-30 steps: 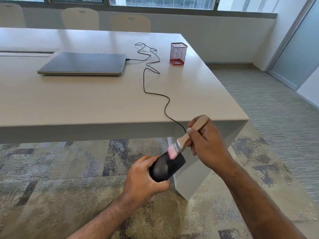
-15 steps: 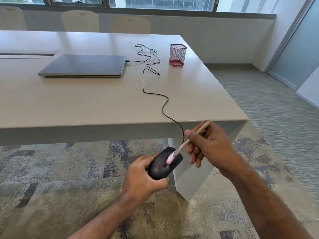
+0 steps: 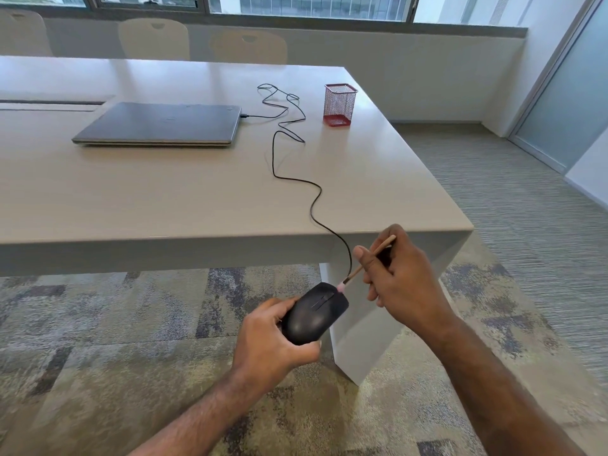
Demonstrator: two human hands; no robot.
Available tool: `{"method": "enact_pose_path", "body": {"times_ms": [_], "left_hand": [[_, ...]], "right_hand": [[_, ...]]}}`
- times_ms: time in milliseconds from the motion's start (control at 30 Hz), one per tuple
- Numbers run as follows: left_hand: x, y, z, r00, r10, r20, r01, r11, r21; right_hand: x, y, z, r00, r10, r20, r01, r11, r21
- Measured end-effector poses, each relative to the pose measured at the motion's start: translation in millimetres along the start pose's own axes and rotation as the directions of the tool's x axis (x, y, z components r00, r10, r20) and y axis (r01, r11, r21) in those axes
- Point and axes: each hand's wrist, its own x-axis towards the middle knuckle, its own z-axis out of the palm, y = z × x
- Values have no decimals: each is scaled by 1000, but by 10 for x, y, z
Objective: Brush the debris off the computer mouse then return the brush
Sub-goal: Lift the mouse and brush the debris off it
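A black computer mouse (image 3: pixel 314 312) is held in the air below the table's front edge, gripped from the left by my left hand (image 3: pixel 269 343). Its black cable (image 3: pixel 279 174) runs up over the table edge to the laptop. My right hand (image 3: pixel 401 278) holds a thin wooden brush (image 3: pixel 368 263) with pink bristles. The bristle tip touches the front of the mouse near the scroll wheel. The brush handle slants up to the right through my fingers.
A closed grey laptop (image 3: pixel 161 124) lies on the beige table (image 3: pixel 131 199). A red mesh pen holder (image 3: pixel 340 104) stands at the far right of the table. Chairs line the far side. Patterned carpet covers the floor below, and a white table leg (image 3: pixel 362 343) stands behind the mouse.
The brush has turned edge-on and its bristles moved from the mouse's top toward its front end. My left hand has tilted the mouse so its top faces me more.
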Motion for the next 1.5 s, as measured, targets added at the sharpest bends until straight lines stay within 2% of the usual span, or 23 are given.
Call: {"method": "enact_pose_path", "body": {"times_ms": [67, 167, 267, 333, 433, 600, 833, 933, 1033, 1133, 1233, 1367, 1500], "left_hand": [[9, 3, 7, 1000, -1, -6, 1, 1000, -1], [27, 5, 21, 1000, -5, -1, 5, 1000, 9], [35, 1, 16, 1000, -13, 6, 13, 1000, -10], [26, 3, 2, 1000, -10, 9, 10, 1000, -27], [11, 10, -12, 1000, -10, 4, 10, 999, -48], [36, 21, 6, 999, -43, -12, 42, 998, -54], [83, 6, 30, 996, -89, -14, 89, 996, -33], [77, -26, 31, 995, -95, -3, 95, 993, -74], [75, -51, 42, 996, -88, 1, 88, 994, -70], [88, -55, 48, 994, -104, -24, 103, 994, -41], [100, -38, 51, 997, -68, -42, 68, 998, 0], [95, -37, 77, 998, -34, -53, 33, 999, -28], [84, -31, 104, 995, -37, -88, 33, 999, -42]], "right_hand": [[-11, -47, 3, 1000, -11, 8, 11, 996, 84], [-36, -91, 69, 990, -10, 140, -29, 962, 273], [-23, -42, 91, 989, 19, 145, -49, 977, 210], [-6, 9, 46, 996, 59, 68, -67, 991, 119], [-6, 55, -32, 998, 30, -46, -34, 997, -68], [-86, -35, 68, 988, -56, -143, 56, 998, -4], [-435, -220, 369, 974, -223, -32, 219, 970, -101], [-547, -305, 430, 974, -222, 41, 223, 974, -47], [-555, -375, 407, 976, -209, 58, 207, 977, 47], [-460, -381, 309, 982, -185, -27, 187, 978, 88], [-317, -305, 206, 982, -166, -85, 170, 984, 43], [-208, -269, 169, 982, -183, 39, 186, 978, -92], [-275, -354, 276, 957, -188, 223, 210, 974, -82]]}}
